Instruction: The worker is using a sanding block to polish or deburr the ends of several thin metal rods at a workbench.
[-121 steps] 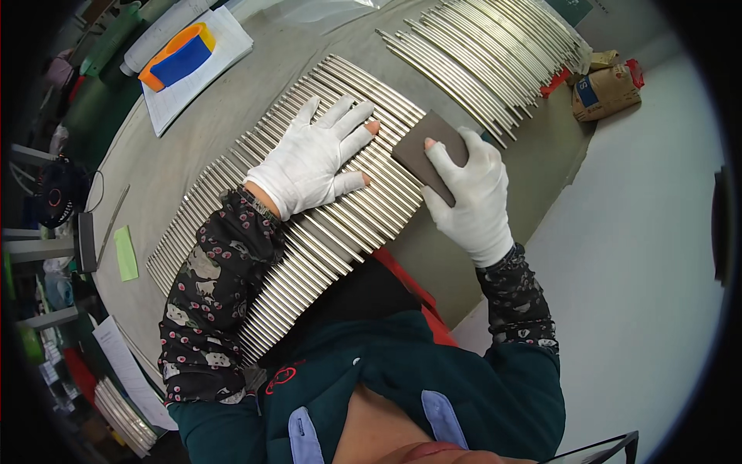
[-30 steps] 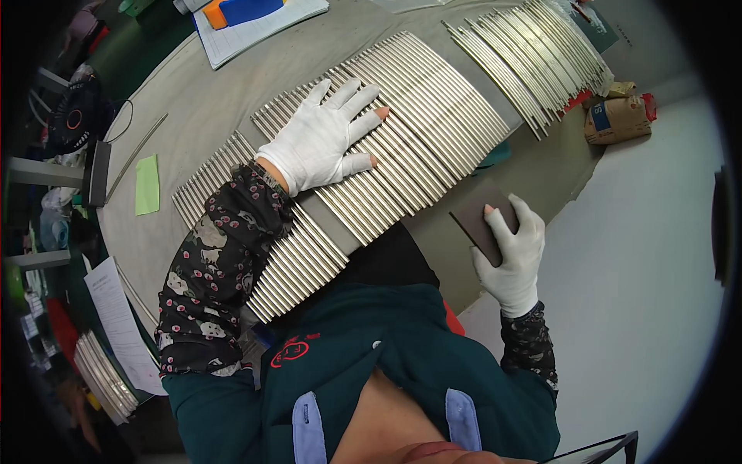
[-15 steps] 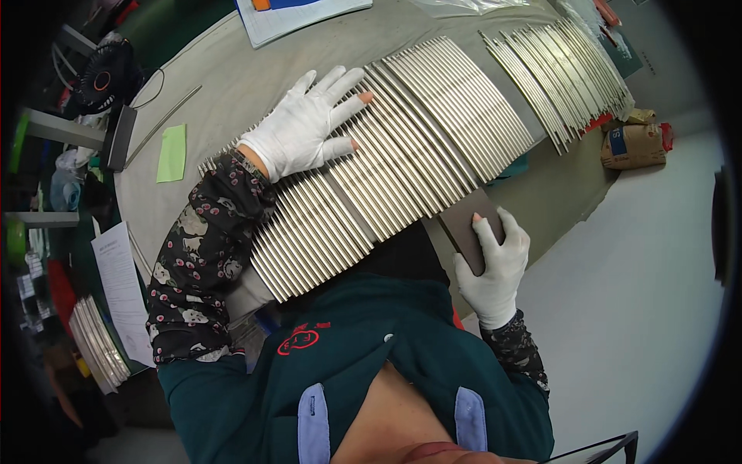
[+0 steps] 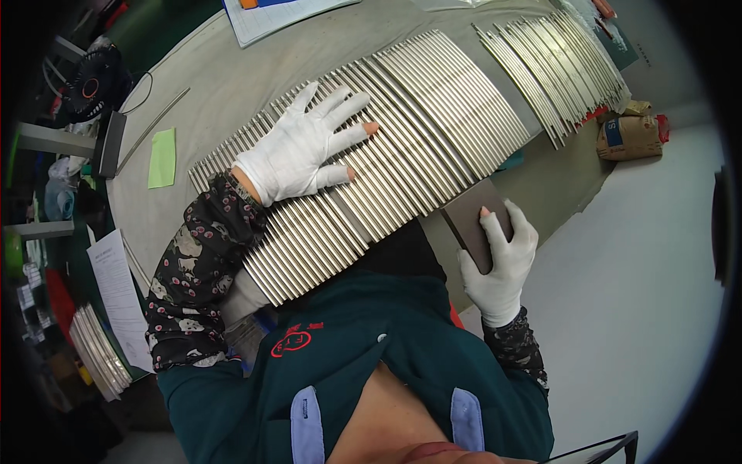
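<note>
Many slim, shiny metal rods (image 4: 456, 100) lie side by side in a wide row across the table. My left hand (image 4: 305, 147), in a white glove with bare thumb and index fingertips, rests flat on top of them with its fingers spread. At the near edge of the row, my right hand (image 4: 506, 267), gloved the same way, grips a flat dark grey-brown block (image 4: 479, 220). The block's far end is at or very close to the near rod ends; I cannot tell if it touches them.
Another batch of rods (image 4: 556, 73) lies at the far right. A green slip (image 4: 162, 158), a thin rod (image 4: 158, 127) and a dark bar (image 4: 112, 145) are at left, near a small black fan (image 4: 91, 85). Papers (image 4: 290, 19) lie at the far edge; a brown bag (image 4: 630, 139) stands right.
My left hand has slid slightly nearer to me over the rods, fingers still spread. My right hand has shifted a little to the right with the block. The whole view has shifted slightly.
</note>
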A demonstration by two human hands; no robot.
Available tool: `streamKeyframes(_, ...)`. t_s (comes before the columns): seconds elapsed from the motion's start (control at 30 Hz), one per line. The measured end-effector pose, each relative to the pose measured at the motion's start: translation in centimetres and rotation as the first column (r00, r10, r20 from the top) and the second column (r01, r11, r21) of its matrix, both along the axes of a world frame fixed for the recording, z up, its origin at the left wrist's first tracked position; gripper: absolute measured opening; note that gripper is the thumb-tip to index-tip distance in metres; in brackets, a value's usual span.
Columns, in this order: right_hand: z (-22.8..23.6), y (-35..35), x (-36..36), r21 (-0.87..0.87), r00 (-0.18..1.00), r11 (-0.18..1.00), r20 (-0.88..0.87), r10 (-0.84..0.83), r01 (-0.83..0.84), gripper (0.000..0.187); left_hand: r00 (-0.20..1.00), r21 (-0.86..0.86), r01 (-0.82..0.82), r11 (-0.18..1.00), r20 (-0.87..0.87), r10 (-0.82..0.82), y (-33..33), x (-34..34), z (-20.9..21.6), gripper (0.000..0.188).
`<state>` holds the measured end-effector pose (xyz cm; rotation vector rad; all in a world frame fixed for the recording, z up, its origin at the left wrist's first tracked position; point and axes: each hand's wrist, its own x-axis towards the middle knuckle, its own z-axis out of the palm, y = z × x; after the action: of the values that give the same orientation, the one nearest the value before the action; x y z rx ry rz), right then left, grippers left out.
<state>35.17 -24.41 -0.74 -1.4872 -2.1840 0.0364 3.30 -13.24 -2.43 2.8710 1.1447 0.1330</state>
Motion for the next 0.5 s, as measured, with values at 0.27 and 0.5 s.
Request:
streamKeyframes(0.27, 0.3, 1.0, -1.7, -0.007, 0.999, 0.999, 0.009, 0.052, -0.052, 0.06, 1.0, 0.005, -0.016, 1.0, 0.017, 0.016, -0.7, -0.3, -0.6, 0.068)
streamKeyframes(0.5, -0.1, 3.3, -4.7, 0.063, 0.977, 0.995, 0.2, 0.068, -0.082, 0.06, 1.0, 0.004, -0.018, 1.0, 0.023, 0.017, -0.9, 0.0, -0.4, 0.071)
